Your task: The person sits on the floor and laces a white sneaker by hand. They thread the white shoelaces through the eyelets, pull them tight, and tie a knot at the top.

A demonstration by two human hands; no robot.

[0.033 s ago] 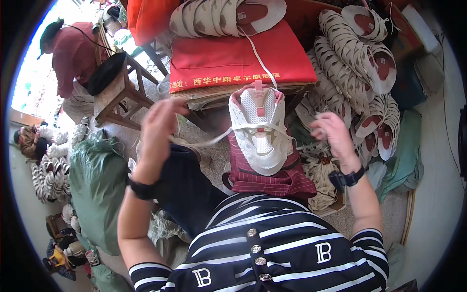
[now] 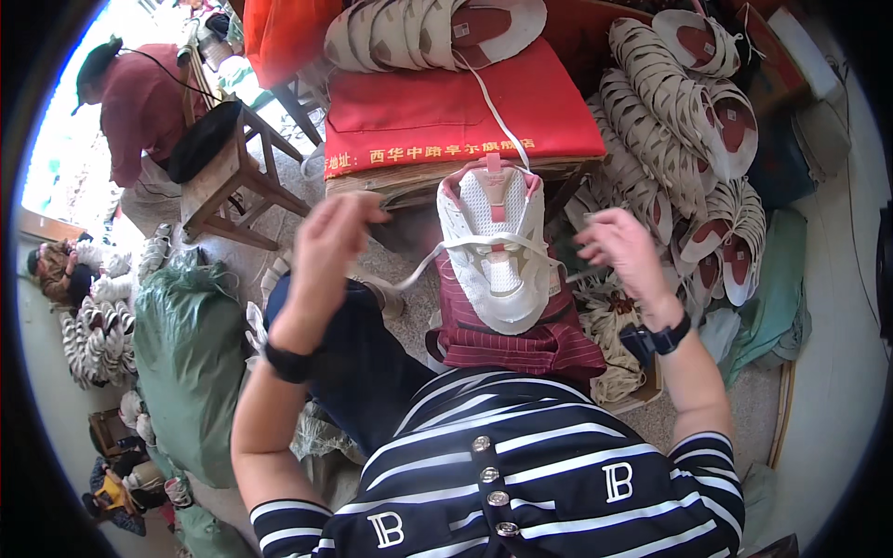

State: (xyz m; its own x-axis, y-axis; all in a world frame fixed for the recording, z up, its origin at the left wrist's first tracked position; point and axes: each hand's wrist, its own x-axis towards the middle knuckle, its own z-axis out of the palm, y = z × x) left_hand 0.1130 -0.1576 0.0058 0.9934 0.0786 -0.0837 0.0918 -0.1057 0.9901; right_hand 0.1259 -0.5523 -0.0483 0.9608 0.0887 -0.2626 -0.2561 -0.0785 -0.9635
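The left hand [image 2: 337,240] is raised left of the white sneaker upper [image 2: 502,307], its fingers bent and partly closed; the right hand [image 2: 625,244] is on the other side, its fingers loosely curled with small gaps between them. A cream shoelace [image 2: 423,270] crosses the upper's tongue and runs out toward both hands, but blur hides whether either one grips it. The upper lies on a maroon pinstriped cloth [image 2: 521,349] over the lap, toe toward the wearer, pink-lined collar toward the table [image 2: 409,183].

Beneath the right forearm, a cardboard box [image 2: 642,392] holds a tangle of cream laces [image 2: 616,349]. A bulging green sack [image 2: 186,372] is at left, its contents hidden; an orange-red bag [image 2: 288,37] is beyond the table.

Red fabric [image 2: 419,107] covers the tabletop, bearing a nested row of uppers [image 2: 400,35]. More nested uppers [image 2: 665,102] are heaped at right. A wooden stool [image 2: 233,191] with a black cushion [image 2: 203,144] is on the speckled floor [image 2: 414,325], beside a person in dark red [image 2: 149,107].
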